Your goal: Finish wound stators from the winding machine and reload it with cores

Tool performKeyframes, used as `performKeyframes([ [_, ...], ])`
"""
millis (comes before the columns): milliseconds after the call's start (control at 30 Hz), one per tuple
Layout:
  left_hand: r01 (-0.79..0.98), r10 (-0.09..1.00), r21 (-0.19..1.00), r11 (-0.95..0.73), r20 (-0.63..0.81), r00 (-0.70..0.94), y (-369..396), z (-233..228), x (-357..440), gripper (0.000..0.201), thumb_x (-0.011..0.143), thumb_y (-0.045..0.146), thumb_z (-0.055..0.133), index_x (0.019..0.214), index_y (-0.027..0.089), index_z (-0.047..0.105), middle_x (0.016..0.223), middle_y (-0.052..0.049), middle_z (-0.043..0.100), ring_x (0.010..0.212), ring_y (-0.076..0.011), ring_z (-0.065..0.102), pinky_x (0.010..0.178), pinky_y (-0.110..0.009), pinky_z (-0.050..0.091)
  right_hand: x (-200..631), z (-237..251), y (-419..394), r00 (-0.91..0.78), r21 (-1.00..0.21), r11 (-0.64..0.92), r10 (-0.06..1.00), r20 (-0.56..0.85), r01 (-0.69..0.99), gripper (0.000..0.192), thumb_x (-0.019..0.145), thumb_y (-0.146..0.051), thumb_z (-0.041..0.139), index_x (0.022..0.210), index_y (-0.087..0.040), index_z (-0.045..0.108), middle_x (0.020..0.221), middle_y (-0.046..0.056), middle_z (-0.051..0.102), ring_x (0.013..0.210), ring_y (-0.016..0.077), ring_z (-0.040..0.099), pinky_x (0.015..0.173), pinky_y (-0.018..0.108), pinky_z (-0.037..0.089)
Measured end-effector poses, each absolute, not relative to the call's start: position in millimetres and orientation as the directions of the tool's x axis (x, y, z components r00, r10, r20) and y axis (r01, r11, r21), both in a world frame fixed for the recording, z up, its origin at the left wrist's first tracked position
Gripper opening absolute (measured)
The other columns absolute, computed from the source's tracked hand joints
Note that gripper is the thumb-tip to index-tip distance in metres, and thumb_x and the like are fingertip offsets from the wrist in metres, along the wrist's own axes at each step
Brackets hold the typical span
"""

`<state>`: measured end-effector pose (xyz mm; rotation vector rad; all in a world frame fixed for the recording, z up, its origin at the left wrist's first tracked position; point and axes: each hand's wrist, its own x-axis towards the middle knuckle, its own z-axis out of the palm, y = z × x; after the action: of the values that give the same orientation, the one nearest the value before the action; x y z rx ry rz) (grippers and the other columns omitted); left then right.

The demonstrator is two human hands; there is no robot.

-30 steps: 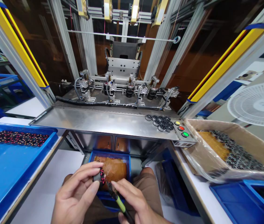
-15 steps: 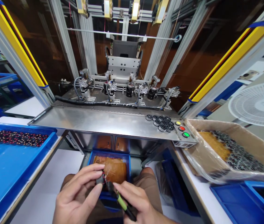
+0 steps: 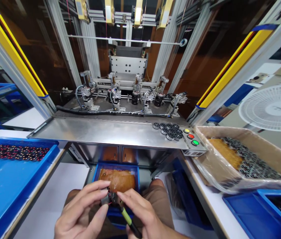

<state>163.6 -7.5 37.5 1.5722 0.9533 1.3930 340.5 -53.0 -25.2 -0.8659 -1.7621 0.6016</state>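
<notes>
Low in the middle, my left hand (image 3: 84, 210) pinches a small dark, round motor stator (image 3: 105, 198) between thumb and fingers. Thin red wire shows on the side facing right. My right hand (image 3: 144, 212) is closed round wire cutters (image 3: 126, 215) with black and lime-green handles. Their dark jaws are at the stator's wire side; whether they touch the wire is too small to tell. Beneath both hands stands a blue bin (image 3: 137, 172) holding a brown sheet (image 3: 120, 179) and reddish wire scraps.
A winding machine (image 3: 129, 64) stands ahead behind a metal shelf (image 3: 93, 131). Several bare stators (image 3: 169, 130) lie there beside coloured buttons (image 3: 191, 136). Wound stators (image 3: 18, 152) sit in a blue tray (image 3: 6, 189) at left; a lined box (image 3: 230, 132) of parts is at right.
The cutters' jaws have shifted slightly left, closer against the stator, and turned a little. Both hands have moved slightly left in view; the camera view has also shifted a little.
</notes>
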Motion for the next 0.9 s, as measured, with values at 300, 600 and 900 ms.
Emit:
performKeyframes([
  [300, 0.135, 0.813, 0.821, -0.555, 0.502, 0.295, 5, 33, 149, 0.033, 0.081, 0.009, 0.065, 0.102, 0.033, 0.073, 0.109, 0.0, 0.075, 0.099, -0.0177, 0.071, 0.088, -0.026, 0.058, 343, -15, -58, -0.117, -0.745, 0.554, 0.824, 0.554, 0.372, 0.073, 0.069, -0.009, 0.049, 0.141, -0.018, 0.047, 0.077, 0.004, 0.06, 0.064, 0.0164, 0.056, 0.057, 0.025, 0.048],
  [600, 0.305, 0.672, 0.599, -0.74, 0.671, 0.314, 16, 29, 136, 0.06, 0.068, 0.01, 0.076, 0.122, 0.031, 0.063, 0.111, -0.007, 0.072, 0.102, -0.0257, 0.071, 0.087, -0.035, 0.061, 357, -3, -67, -0.041, -0.848, 0.374, 0.921, 0.387, 0.375, 0.074, 0.067, -0.004, 0.051, 0.139, -0.023, 0.05, 0.087, 0.005, 0.067, 0.078, 0.0178, 0.066, 0.071, 0.026, 0.055],
  [900, 0.41, 0.458, 0.25, -0.877, 0.69, 0.56, 26, 30, 127, 0.046, 0.074, 0.014, 0.074, 0.117, 0.025, 0.063, 0.113, -0.008, 0.072, 0.099, -0.0181, 0.073, 0.096, -0.023, 0.054, 367, -3, -86, -0.189, -0.961, 0.252, 0.955, 0.228, 0.113, 0.058, 0.085, -0.04, 0.062, 0.14, -0.025, 0.052, 0.087, 0.009, 0.067, 0.066, 0.0154, 0.06, 0.058, 0.025, 0.051],
])
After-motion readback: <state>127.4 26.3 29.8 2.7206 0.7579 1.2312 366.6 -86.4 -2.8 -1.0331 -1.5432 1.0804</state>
